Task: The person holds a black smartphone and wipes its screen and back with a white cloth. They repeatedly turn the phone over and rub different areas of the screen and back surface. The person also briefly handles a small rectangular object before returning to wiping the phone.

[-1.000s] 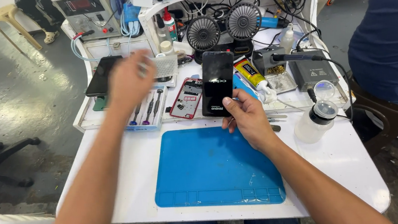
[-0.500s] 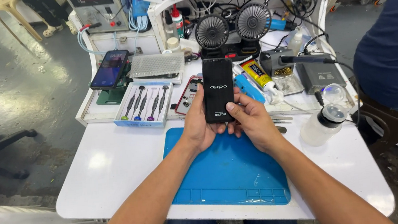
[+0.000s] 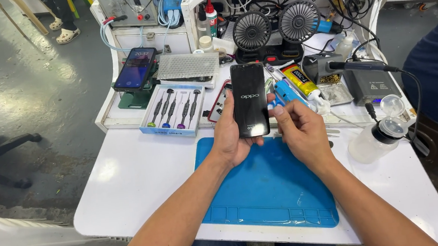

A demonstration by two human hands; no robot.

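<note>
Head view shows your white counter (image 3: 128, 173) carrying a blue work mat (image 3: 267, 192), with a tray of screwdrivers (image 3: 171, 110) just beyond it. Above the mat's far edge, your left hand (image 3: 231, 138) holds a black phone (image 3: 250, 100) upright, fingers wrapped around its lower left side. Your right hand (image 3: 301, 129) pinches its lower right edge, fingers nearly closed.

Left hand (image 3: 230, 132) raised, fingers curled in grip; right hand (image 3: 301, 129) beside it, fingers pinched.
</note>
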